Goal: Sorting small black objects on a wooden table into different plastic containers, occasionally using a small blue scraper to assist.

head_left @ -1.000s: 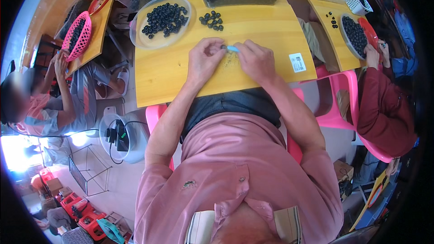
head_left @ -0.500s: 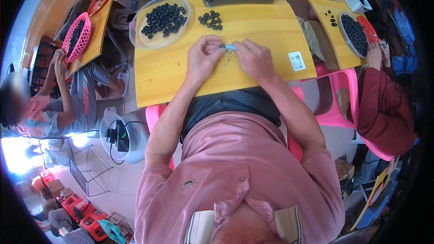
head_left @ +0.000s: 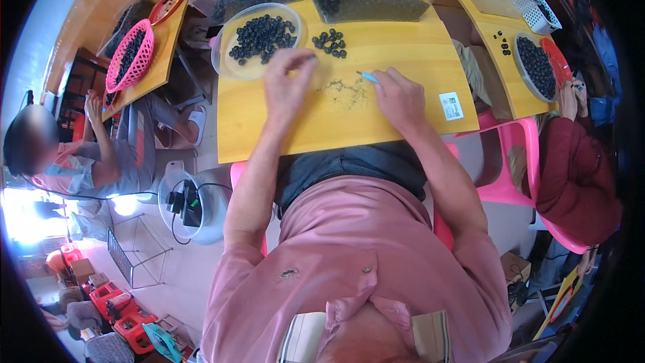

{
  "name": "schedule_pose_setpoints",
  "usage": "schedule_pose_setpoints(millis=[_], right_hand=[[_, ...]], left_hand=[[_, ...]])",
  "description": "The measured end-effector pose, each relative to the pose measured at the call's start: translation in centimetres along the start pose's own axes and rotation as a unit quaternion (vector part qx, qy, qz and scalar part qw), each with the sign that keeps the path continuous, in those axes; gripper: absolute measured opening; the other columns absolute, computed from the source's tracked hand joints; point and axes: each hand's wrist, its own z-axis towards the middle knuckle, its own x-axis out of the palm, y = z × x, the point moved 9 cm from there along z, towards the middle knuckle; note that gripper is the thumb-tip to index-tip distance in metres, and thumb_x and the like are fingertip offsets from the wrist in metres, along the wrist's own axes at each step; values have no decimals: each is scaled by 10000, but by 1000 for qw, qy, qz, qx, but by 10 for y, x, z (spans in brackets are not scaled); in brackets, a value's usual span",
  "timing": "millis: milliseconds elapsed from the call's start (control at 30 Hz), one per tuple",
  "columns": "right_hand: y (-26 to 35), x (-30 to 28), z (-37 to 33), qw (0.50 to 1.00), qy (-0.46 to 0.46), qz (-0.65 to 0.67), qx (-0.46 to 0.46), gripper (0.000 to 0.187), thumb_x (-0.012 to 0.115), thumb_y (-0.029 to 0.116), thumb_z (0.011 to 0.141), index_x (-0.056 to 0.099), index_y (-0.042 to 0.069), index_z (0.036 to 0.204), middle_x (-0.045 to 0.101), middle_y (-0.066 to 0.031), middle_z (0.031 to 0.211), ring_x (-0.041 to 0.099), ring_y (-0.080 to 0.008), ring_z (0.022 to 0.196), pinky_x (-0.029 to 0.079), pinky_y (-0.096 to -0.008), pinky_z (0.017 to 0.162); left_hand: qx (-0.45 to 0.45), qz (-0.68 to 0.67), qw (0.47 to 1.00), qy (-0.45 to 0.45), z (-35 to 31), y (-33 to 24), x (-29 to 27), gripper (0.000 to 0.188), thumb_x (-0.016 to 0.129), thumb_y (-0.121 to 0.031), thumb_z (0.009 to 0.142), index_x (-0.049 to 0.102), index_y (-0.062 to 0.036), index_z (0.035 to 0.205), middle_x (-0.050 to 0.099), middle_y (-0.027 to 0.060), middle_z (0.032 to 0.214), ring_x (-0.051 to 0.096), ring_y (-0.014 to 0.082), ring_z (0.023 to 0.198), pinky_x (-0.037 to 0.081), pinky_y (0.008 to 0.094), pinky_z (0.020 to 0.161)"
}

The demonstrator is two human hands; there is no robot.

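Observation:
My right hand (head_left: 401,97) is closed around a light-blue, pen-like tool (head_left: 369,77), its tip pointing left above the table. Raised beside the round tub, my left hand (head_left: 287,84) is slightly blurred. Its fingertips pinch what looks like one dark round bead (head_left: 312,58). Many glossy black beads (head_left: 262,39) fill part of the clear round tub (head_left: 219,60). A small loose group of beads (head_left: 329,44) lies on the wood just right of it. Dark crumbs (head_left: 346,92) are scattered on the tabletop between my hands.
Two clear bins (head_left: 369,1) of black beads stand at the table's far edge. A white label (head_left: 451,106) is stuck on the yellow table (head_left: 403,138) at right. Co-workers sit at side tables, near a pink basket (head_left: 147,60) and a bowl of beads (head_left: 535,67).
My hands have come apart. The left moved up and left toward the tub with the dark bead, away from the tool; the right still holds the tool. The view has shifted slightly.

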Motion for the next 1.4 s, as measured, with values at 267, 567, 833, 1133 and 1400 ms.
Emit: schedule_pose_setpoints(millis=[267,567,833,1133,1400], right_hand=[[-4,-2,4,999,5,19,28,182,727,102,880,760,107,1059,681,-102,892,698,-350,783,569,-455,681],[-8,-4,3,999,-9,38,27,94,716,144,913,741,115,999,661,-93,863,701,-351,764,565,-475,659],[-13,0,4,998,-10,57,37,88,720,144,914,750,106,988,671,-92,858,705,-346,770,565,-476,670],[-12,-1,4,998,6,41,39,136,725,124,909,781,116,1033,699,-98,874,706,-345,775,570,-440,678],[-8,5,2,998,1,62,27,91,727,173,920,751,118,988,672,-84,860,706,-335,760,572,-461,663]], left_hand=[[167,253,951,-65,47,-39,-32,221,738,-4,889,739,-22,1108,690,138,1040,686,299,946,553,392,865],[98,283,939,171,17,12,72,198,698,-61,910,742,-19,1099,657,190,984,659,398,959,537,486,828],[61,282,941,179,9,14,64,216,767,-137,921,762,-16,1100,661,161,905,670,327,852,535,438,785],[-41,214,963,161,5,11,54,249,827,-131,886,767,-2,1090,741,124,949,699,202,823,557,331,747],[-200,-35,968,150,-25,31,48,267,801,-36,911,733,47,1156,733,22,930,680,89,825,549,228,768]])
